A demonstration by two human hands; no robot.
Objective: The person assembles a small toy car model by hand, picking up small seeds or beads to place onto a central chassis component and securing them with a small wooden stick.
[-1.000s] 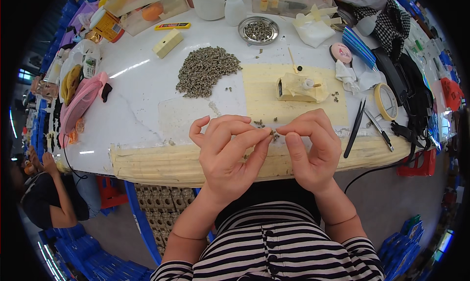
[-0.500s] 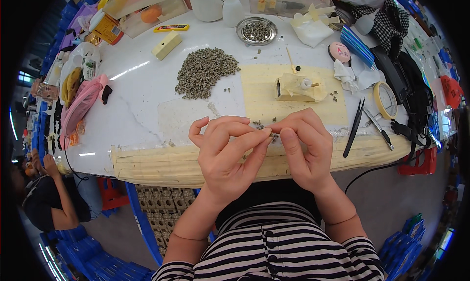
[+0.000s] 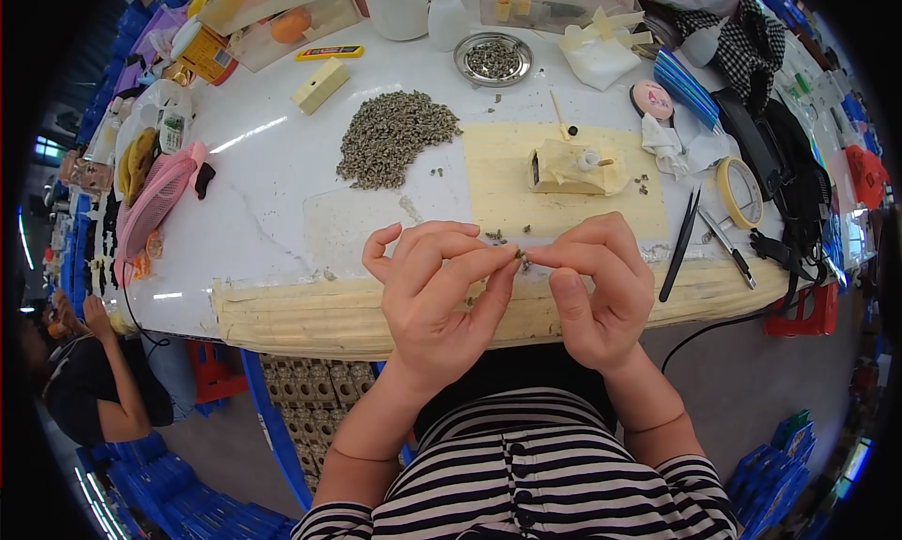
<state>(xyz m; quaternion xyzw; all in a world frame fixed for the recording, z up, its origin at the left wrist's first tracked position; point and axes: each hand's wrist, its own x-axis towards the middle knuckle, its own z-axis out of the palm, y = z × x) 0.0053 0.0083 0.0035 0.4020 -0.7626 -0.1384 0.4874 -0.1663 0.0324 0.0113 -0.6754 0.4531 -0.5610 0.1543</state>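
Above the near edge of the table, my left hand (image 3: pixel 437 296) pinches a small metal part (image 3: pixel 520 253) between thumb and index finger; its exact shape is too small to make out. My right hand (image 3: pixel 606 291) reaches toward it with the index fingertip touching or almost touching the part. The right thumb stands apart from that finger, and nothing shows between them. Just beyond the fingertips lie several loose small metal parts (image 3: pixel 495 235). Farther off to the left is a large heap of similar metal parts (image 3: pixel 390 140).
A round metal dish (image 3: pixel 492 59) holds more small parts. A tape-wrapped block (image 3: pixel 578 169) sits on a cream sheet (image 3: pixel 489 155). To the right lie black tweezers (image 3: pixel 680 249), a craft knife (image 3: pixel 728 249) and a tape roll (image 3: pixel 740 192). Another person (image 3: pixel 103 380) sits at the far left.
My right hand has shifted slightly right, its thumb moving away from the index fingertip and the small part. My left hand stays nearly in place, still pinching.
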